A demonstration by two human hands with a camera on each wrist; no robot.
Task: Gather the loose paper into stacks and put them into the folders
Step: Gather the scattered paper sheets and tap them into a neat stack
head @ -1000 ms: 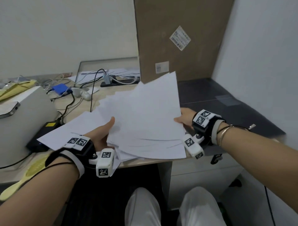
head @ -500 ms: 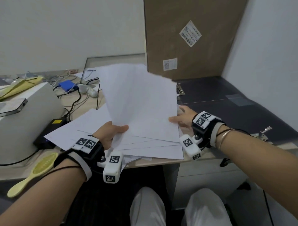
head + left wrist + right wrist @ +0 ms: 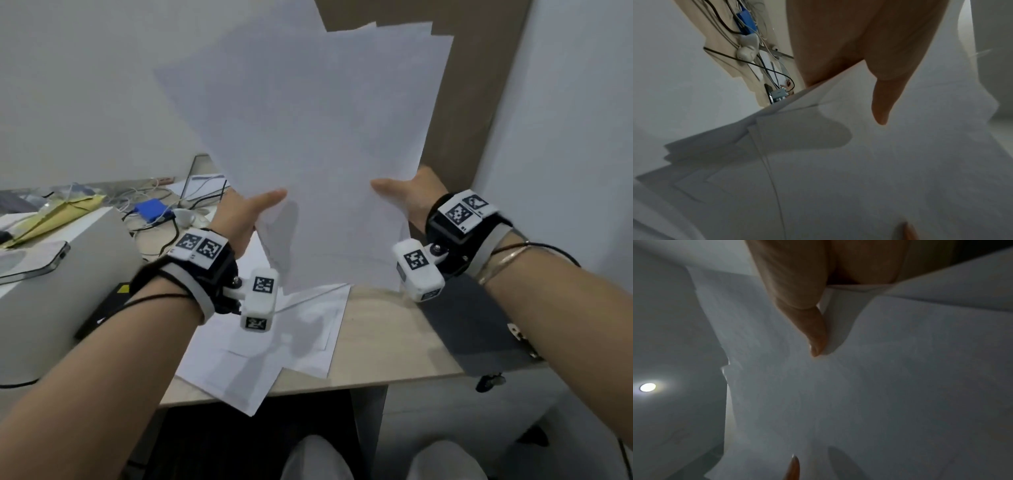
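On the far left I see a grey rounded machine (image 3: pixel 51 291) with a dark phone (image 3: pixel 32 262) lying on top, and behind it a tangle of cables round a small blue box (image 3: pixel 152 209). My left hand (image 3: pixel 239 222) comes next: its thumb lies across the front of a fanned sheaf of plain white paper sheets (image 3: pixel 308 137), the other fingers hidden behind, so it pinches the sheaf's lower left edge. The sheaf stands nearly upright above the pale wooden desk (image 3: pixel 376 339), long axis running up and away from my hands, corners splayed and uneven at the top. Under it, a few more loose white sheets (image 3: pixel 260 353) lie overlapped on the desk near its front edge. My right hand (image 3: pixel 416 198) pinches the sheaf's lower right edge the same way, thumb in front. Farthest right, the dark flat folder (image 3: pixel 469 329) lies open on the desk beside my right wrist, so the right hand is the nearer one to it. I judge the sheaf's bottom edge needs tapping square on the desk first.
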